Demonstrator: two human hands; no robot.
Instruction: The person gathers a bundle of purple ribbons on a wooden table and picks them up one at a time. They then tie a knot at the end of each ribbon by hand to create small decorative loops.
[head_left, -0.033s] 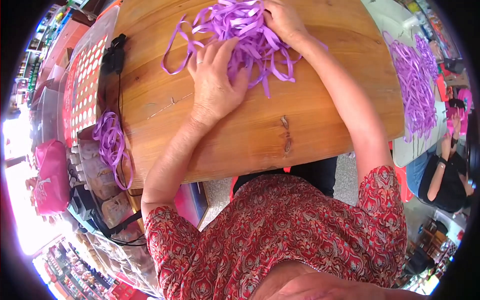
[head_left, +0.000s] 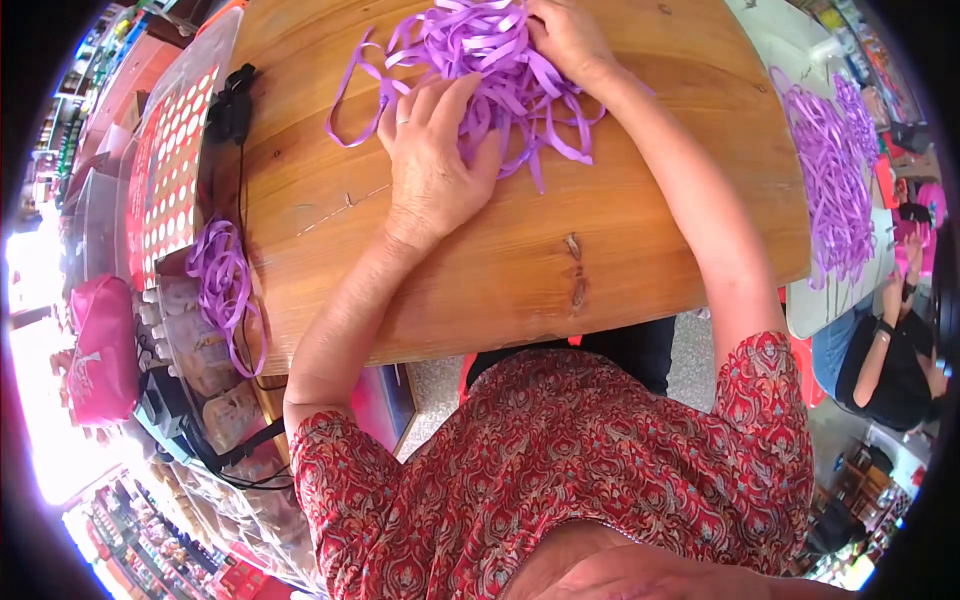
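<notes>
The left hand [head_left: 437, 165] lay against the near-left side of the purple ribbon heap [head_left: 490, 60], thumb spread from bent fingers; the right hand [head_left: 574, 45] touched its right side. Whether either gripped strands could not be told, fingertips being partly hidden. Tangled on the desk [head_left: 480, 265], the heap showed no clear long axis, its far edge cut off.

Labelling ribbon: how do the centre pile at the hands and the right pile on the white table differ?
Support: centre pile on the wooden table, right pile on the white table.
Shape: centre pile bunched in loops, right pile stretched lengthwise.
Contact: left hand and right hand on centre pile, none on right pile.
Shared: both are purple ribbon.
</notes>
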